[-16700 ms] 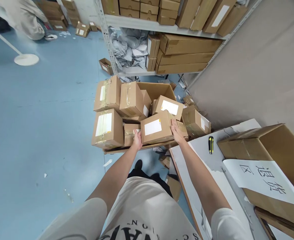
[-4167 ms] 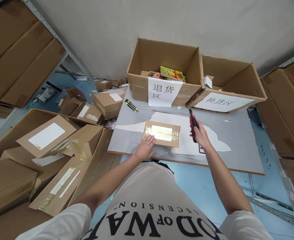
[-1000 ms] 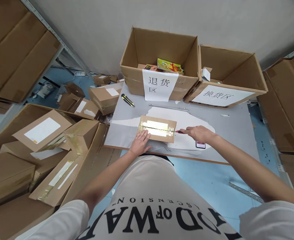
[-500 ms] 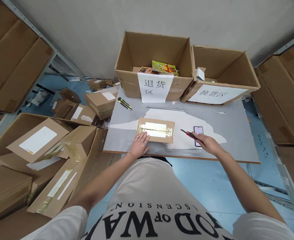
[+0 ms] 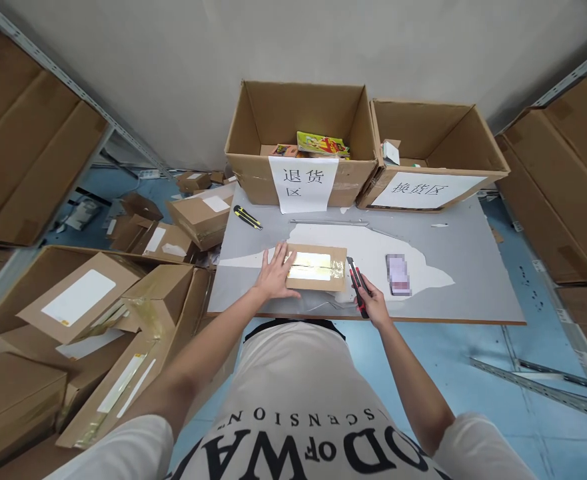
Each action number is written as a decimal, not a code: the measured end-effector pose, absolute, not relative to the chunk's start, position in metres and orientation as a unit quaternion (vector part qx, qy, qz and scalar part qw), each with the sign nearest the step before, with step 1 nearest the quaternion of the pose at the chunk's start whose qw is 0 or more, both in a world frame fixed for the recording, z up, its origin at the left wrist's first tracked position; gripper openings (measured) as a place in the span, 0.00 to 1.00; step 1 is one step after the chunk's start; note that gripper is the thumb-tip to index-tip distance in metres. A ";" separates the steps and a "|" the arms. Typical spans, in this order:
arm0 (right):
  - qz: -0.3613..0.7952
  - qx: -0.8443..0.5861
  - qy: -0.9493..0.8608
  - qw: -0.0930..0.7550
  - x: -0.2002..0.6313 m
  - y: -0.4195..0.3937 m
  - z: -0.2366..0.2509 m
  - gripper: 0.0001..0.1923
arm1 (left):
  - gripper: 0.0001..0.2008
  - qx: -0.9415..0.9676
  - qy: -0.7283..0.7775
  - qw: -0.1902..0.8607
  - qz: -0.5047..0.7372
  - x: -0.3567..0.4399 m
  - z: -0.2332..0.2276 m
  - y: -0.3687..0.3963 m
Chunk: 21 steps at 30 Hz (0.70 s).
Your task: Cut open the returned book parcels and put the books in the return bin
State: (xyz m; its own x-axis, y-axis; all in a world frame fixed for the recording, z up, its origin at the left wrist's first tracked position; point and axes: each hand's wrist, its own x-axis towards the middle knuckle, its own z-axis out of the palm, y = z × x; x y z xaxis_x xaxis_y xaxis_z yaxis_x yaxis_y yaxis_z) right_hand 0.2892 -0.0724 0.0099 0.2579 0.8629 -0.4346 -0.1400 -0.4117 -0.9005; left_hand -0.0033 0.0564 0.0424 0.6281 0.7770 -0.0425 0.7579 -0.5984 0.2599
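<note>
Having moved off the phone (image 5: pixel 398 273), the right hand (image 5: pixel 374 305) is gripping the knife (image 5: pixel 356 283) in curled fingers just beside the carton (image 5: pixel 317 267) on its left, while the splayed left hand (image 5: pixel 273 272) is resting on the carton's other end, the end tape (image 5: pixel 339 270) probably becoming the focus

The left grip (image 5: pixel 274 273) rests on a taped carton (image 5: pixel 318 268); the right grip (image 5: pixel 374 305) holds a cutter (image 5: pixel 356 287).

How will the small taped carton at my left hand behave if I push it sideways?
The carton lies broad side down on the tabletop, so it will probably slide rather than tip or roll. Its cardboard looks fairly stiff, but the label appears split lengthwise, so the top may give. Weight is unclear: contents are hidden.
</note>
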 end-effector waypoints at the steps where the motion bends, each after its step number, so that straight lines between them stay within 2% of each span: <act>1: 0.544 -0.641 -0.278 0.465 0.289 -0.072 0.010 0.42 | 0.64 0.892 0.431 0.133 0.029 -0.003 0.041 0.060; 8: 0.560 -0.633 -0.285 0.453 0.294 -0.074 0.014 0.42 | 0.65 0.882 0.438 0.171 0.038 -0.002 0.027 0.065; 15: 0.588 -0.631 -0.321 0.392 0.306 -0.075 0.023 0.41 | 0.64 0.881 0.412 0.191 0.130 -0.003 0.013 0.068; 21: 0.612 -0.622 -0.346 0.345 0.312 -0.078 0.027 0.40 | 0.62 0.882 0.410 0.193 0.132 -0.004 0.012 0.069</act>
